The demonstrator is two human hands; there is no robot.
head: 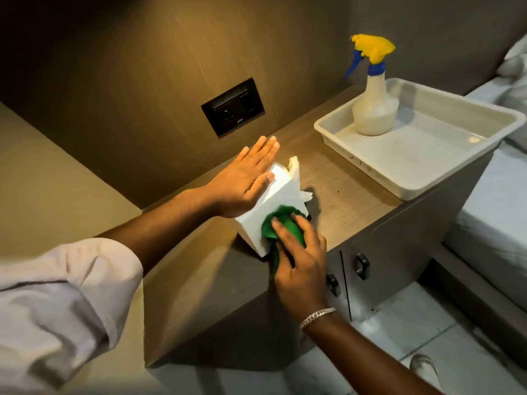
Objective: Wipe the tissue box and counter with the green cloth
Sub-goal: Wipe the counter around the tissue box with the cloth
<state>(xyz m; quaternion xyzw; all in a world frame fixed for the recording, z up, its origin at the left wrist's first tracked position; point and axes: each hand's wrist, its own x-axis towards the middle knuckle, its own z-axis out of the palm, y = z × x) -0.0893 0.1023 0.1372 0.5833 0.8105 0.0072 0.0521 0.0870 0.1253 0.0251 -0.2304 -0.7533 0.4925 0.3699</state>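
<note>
A white tissue box (281,192) stands tilted on the wooden counter (342,189), with a tissue sticking out of its right face. My left hand (246,179) lies flat with fingers straight against the box's far left side, steadying it. My right hand (299,258) grips the bunched green cloth (278,225) and presses it against the box's near face, close to the counter's front edge. Part of the cloth is hidden under my fingers.
A white plastic tray (445,178) sits on the counter's right end and holds a spray bottle (373,89) with a yellow and blue trigger. A black wall socket (232,106) is behind the box. Drawer knobs (362,266) lie below; a bed (502,195) stands at right.
</note>
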